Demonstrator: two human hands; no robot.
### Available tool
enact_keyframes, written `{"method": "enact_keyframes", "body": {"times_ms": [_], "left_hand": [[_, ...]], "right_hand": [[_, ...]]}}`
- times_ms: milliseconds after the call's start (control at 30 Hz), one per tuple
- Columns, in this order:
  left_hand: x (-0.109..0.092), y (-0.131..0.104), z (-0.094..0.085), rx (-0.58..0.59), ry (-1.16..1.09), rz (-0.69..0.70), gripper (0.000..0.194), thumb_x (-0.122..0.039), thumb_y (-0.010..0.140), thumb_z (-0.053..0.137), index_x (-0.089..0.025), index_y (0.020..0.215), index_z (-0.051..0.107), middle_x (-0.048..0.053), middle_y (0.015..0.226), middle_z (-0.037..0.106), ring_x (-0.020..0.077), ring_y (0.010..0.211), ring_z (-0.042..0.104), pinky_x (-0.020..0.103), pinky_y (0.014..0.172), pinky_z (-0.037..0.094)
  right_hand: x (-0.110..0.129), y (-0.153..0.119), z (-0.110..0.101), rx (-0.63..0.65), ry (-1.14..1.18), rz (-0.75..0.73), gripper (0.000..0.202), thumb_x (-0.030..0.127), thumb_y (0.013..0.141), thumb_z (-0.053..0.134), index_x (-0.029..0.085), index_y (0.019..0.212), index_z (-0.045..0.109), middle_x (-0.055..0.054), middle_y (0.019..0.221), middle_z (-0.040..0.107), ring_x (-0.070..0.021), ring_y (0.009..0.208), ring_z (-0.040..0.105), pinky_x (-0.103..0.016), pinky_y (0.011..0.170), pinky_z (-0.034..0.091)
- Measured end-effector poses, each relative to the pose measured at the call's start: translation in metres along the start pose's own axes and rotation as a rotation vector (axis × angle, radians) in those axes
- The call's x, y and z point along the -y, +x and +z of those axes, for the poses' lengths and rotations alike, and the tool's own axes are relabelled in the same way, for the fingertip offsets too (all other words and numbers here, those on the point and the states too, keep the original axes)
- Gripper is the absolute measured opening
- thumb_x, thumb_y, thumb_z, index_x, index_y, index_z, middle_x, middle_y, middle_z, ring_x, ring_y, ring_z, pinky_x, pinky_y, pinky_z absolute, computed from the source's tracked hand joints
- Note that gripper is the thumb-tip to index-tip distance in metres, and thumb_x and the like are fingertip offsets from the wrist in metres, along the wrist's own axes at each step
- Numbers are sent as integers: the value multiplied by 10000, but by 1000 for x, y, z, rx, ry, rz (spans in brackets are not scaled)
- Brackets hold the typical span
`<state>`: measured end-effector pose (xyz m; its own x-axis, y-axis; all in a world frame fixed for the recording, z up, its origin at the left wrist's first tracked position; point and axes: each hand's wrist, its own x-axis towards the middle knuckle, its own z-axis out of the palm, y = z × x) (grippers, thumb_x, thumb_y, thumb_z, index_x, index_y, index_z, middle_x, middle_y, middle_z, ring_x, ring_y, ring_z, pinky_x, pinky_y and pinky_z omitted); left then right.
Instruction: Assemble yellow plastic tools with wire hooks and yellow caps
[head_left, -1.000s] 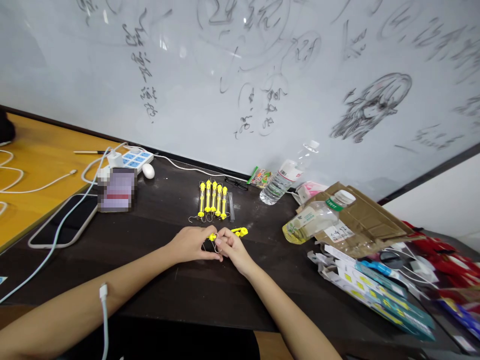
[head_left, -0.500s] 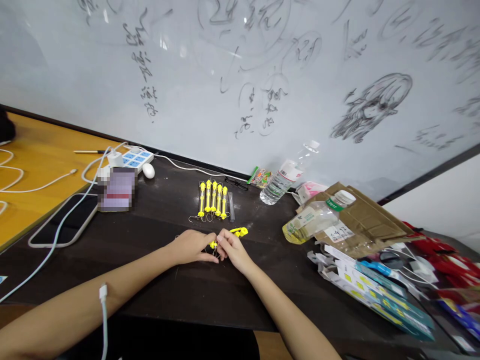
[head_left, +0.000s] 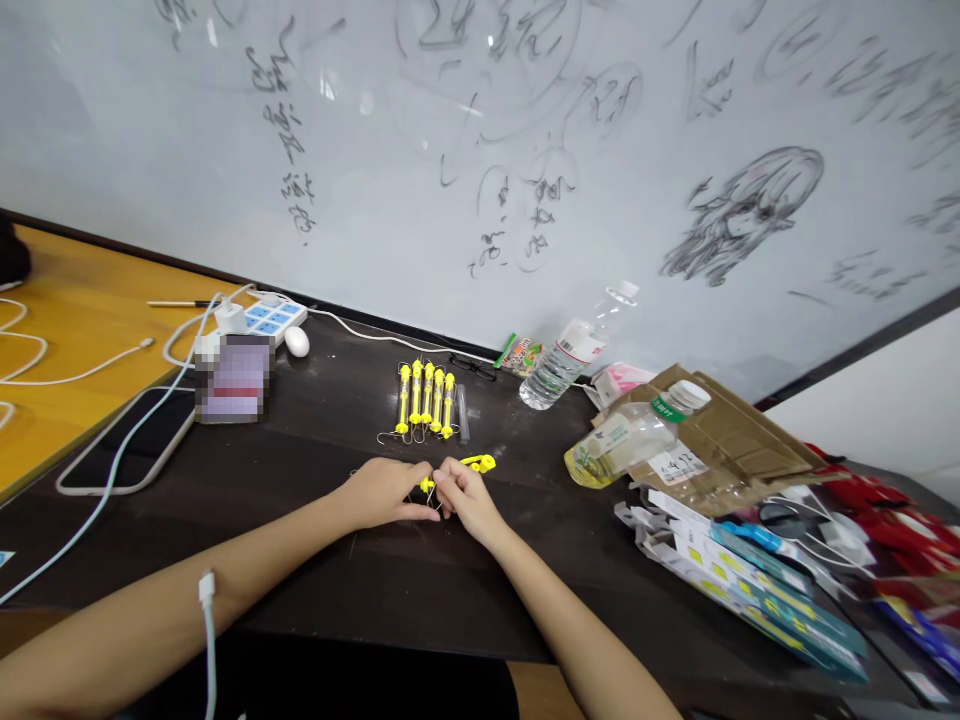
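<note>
Both hands meet over the dark table. My left hand [head_left: 386, 492] is closed around a small yellow part [head_left: 427, 485] with thin metal wire. My right hand [head_left: 463, 497] pinches at the wire beside it, fingertips close to the left thumb. Much of the held piece is hidden by the fingers. Just behind my right hand lies another yellow plastic piece [head_left: 480, 464]. Farther back, several yellow spring scales [head_left: 427, 395] with wire hooks lie side by side, and clear tubes [head_left: 463, 414] rest to their right.
A water bottle [head_left: 562, 362], a bottle of yellow liquid [head_left: 626, 440], cardboard [head_left: 739, 430] and an opened teal box [head_left: 765, 585] stand or lie at the right. At the left are a phone [head_left: 131, 440], a power strip [head_left: 274, 318] and cables. A whiteboard [head_left: 375, 200] rises behind.
The fingers have shifted slightly around the yellow part, and the wire between them sits at a different angle. The other objects look the same.
</note>
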<state>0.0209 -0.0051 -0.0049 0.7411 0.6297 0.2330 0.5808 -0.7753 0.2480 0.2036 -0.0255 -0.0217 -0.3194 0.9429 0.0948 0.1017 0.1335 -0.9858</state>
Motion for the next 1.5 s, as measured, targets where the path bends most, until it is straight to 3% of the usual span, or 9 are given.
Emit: {"method": "enact_keyframes", "body": {"times_ms": [267,467,667,1100,1500], "left_hand": [[-6,0,-7,56,51,-26,435,-590,842,522,-175,971,511,56,821,685,245,767,665,256,609,420],[-8,1,-5,69,73,-38,458,-609,848,494,-164,954,496,70,802,682,251,750,668,262,605,433],[-7,0,-2,83,68,10,453,-595,846,510,-156,954,492,69,800,689,250,748,676,256,593,438],[-5,1,7,91,74,-21,504,-630,848,462,-146,983,500,78,735,689,255,672,681,254,549,438],[-7,1,4,106,86,-27,519,-627,844,471,-139,1012,527,86,754,705,271,690,692,270,557,453]], "right_hand": [[-1,-2,3,14,-6,49,410,533,852,514,189,648,425,84,483,399,-47,378,336,-172,378,351],[-1,-1,2,6,26,45,419,544,834,530,192,636,420,87,474,399,-45,366,340,-167,366,348],[-4,-2,1,35,-27,44,430,517,869,507,190,615,391,89,446,405,-32,327,340,-152,333,268],[-4,0,4,33,53,116,474,616,812,509,198,615,404,100,403,395,-40,287,352,-157,300,275],[-4,0,4,23,44,109,481,627,803,510,197,615,403,100,408,396,-36,286,342,-157,297,281]]}}
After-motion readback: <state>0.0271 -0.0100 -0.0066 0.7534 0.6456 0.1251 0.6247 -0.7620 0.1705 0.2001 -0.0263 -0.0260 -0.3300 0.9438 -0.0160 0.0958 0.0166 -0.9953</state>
